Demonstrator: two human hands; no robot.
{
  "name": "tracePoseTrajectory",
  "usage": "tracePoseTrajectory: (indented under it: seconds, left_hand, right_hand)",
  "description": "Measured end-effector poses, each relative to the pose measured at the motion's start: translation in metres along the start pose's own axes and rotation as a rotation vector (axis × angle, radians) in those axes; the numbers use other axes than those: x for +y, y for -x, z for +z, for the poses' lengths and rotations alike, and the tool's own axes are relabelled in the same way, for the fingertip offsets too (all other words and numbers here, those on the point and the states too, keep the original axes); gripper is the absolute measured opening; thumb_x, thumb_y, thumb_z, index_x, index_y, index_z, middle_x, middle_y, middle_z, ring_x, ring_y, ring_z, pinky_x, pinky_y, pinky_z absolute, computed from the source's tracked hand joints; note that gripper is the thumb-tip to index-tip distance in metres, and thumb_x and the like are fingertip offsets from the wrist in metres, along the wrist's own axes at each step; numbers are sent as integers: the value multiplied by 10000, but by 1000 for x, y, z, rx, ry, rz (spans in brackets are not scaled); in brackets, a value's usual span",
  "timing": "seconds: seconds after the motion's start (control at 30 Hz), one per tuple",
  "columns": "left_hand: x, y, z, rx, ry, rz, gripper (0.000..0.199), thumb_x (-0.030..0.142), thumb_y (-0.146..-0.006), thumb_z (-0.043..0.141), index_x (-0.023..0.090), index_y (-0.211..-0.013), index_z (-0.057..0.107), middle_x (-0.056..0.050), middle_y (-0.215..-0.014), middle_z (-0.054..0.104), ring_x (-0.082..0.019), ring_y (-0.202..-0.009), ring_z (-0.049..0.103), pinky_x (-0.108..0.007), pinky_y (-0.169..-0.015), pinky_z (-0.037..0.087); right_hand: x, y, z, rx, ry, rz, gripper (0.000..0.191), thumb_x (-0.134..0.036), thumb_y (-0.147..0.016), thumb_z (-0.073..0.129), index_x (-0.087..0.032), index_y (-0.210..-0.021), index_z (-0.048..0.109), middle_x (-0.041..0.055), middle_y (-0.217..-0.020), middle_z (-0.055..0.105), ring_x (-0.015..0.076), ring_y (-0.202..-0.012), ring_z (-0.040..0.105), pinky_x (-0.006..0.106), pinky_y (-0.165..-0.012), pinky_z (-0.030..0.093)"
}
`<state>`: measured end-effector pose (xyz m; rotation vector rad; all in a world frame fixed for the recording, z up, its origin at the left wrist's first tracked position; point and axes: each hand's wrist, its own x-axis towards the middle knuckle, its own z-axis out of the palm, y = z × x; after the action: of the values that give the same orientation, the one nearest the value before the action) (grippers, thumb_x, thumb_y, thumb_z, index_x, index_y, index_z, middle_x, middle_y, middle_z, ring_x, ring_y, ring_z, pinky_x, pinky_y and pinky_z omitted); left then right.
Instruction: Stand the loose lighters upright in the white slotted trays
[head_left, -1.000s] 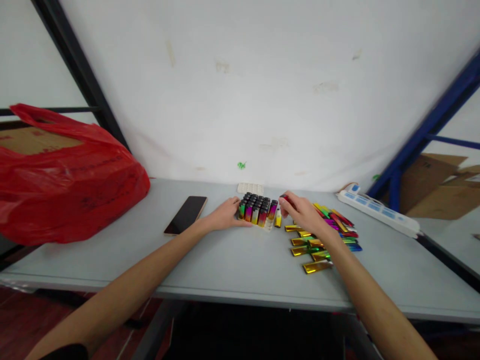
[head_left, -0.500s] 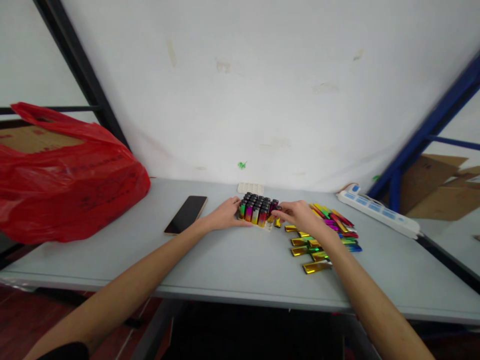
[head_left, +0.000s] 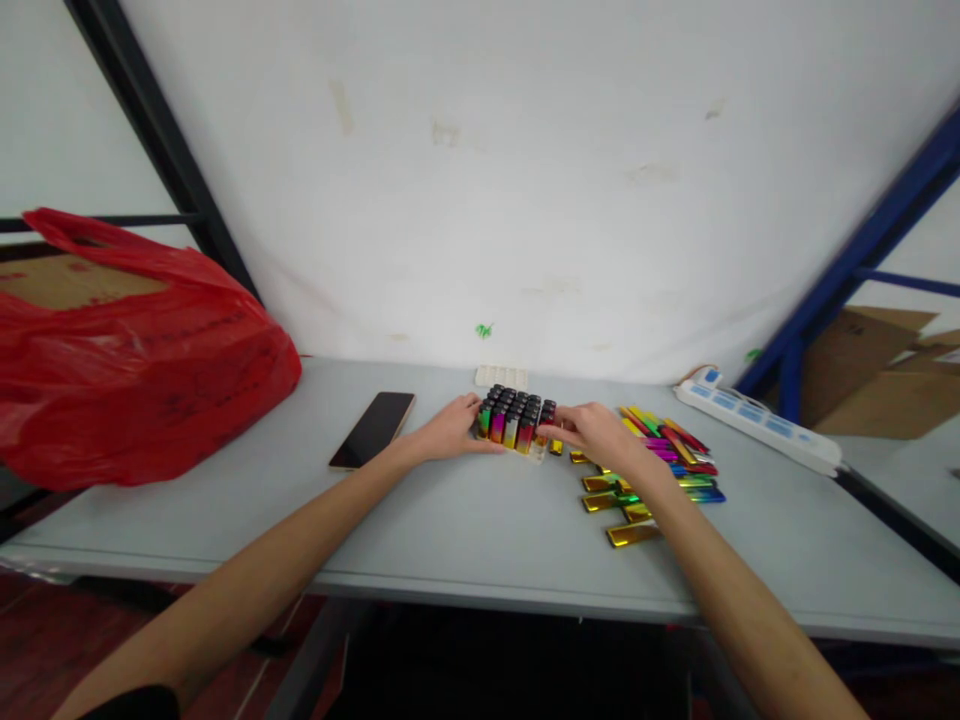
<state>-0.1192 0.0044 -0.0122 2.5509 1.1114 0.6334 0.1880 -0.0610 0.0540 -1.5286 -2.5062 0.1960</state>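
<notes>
Upright lighters [head_left: 510, 420] with black tops and shiny multicoloured bodies stand in close rows in a pale tray [head_left: 537, 453]. My left hand [head_left: 451, 428] grips the tray's left end, thumb along the front edge and fingers behind. At the right end, my right hand [head_left: 592, 430] has its fingers closed on a lighter [head_left: 541, 437] standing in the tray, partly hidden by the fingertips. A gold lighter [head_left: 556, 447] lies just under that hand. To the right, a loose pile of lighters [head_left: 667, 440] lies partly behind my right forearm.
A second pale tray [head_left: 501, 377] lies by the wall. A phone [head_left: 373, 430] rests left of my left hand. At the far left sits a red plastic bag [head_left: 142, 370]. A white power strip [head_left: 757, 418] lies on the right of the grey table [head_left: 480, 540].
My right hand has shifted slightly left, and the lighter it held tilted at the tray's right end now stands in the row. My left hand stays at the tray.
</notes>
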Motion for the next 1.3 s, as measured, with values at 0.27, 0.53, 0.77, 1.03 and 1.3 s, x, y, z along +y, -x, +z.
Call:
tracePoseTrajectory:
  seconds: [0.27,0.53,0.77,1.03,1.3]
  left_hand:
    - [0,0,0,7,0,-6,703,831,-806,852,190,-1088,789,-148,-1243,716,-380,-1211,665,-513,-1162,550]
    - [1,-2,-3,-2,58,0,703,836,-797,857,206,-1103,794,-138,-1235,718,-385,-1217,666,-536,-1178,543]
    - [1,-2,-4,-25,66,0,737,824,-808,860,199,-1193,781,-147,-1283,712,-386,-1251,667,-538,-1200,527]
    - [1,-1,-3,0,65,-4,760,836,-787,870,201,-1195,784,-136,-1242,722,-375,-1193,689,-523,-1160,554]
    - [1,-1,-3,18,73,-12,784,849,-770,872,204,-1207,787,-127,-1225,730,-376,-1198,688,-509,-1154,556]
  right_hand:
    - [31,0,12,181,-86,36,332,-334,-1179,437,-192,-1279,719,97,-1033,776,233,-914,717,330,-884,499]
    - [19,-16,38,38,125,227,317,-376,-1159,530,-216,-1370,705,151,-1159,799,287,-1081,750,343,-873,496]
    - [22,-17,37,52,16,221,433,-207,-1043,643,-145,-1471,648,143,-1159,811,269,-1074,748,334,-939,493]
    - [32,-21,36,295,-458,178,324,-277,-1077,497,-178,-1353,634,71,-992,699,229,-932,743,386,-936,590]
    - [18,-13,21,266,-1046,98,546,-742,-1004,533,-302,-1323,477,-121,-699,412,135,-544,456,250,-535,425]
